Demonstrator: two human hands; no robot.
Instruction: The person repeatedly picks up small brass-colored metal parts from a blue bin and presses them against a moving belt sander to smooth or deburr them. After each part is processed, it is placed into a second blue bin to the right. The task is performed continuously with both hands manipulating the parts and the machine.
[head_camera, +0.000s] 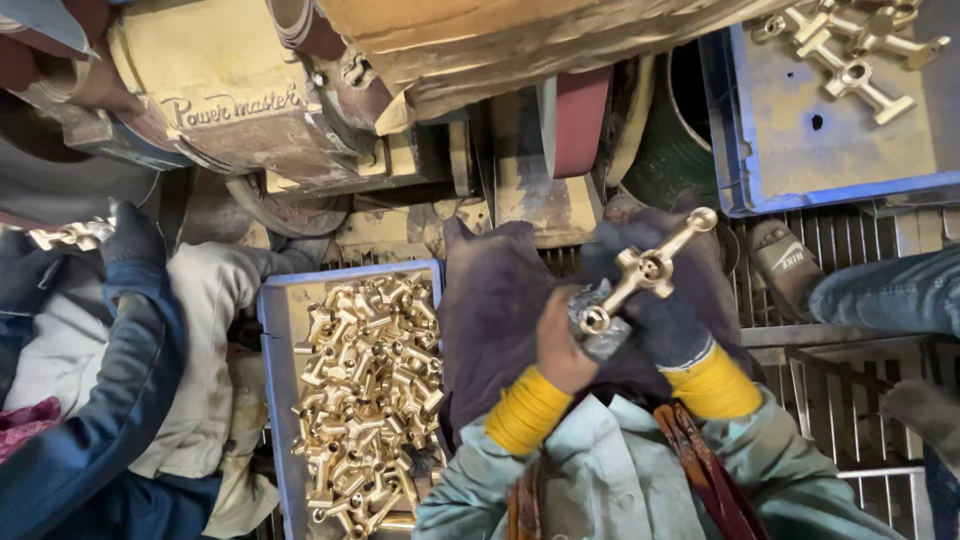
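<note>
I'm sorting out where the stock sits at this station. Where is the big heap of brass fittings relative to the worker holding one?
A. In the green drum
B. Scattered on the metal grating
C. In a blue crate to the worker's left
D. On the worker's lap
C: the heap of brass fittings fills the blue crate left of the hands holding one cross-shaped fitting.

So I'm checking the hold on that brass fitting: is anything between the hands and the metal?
Yes. The right hand wears a dark glove, and the left hand grips the brass fitting through a silvery wrap at its lower end. So neither hand visibly touches the brass bare.
</note>
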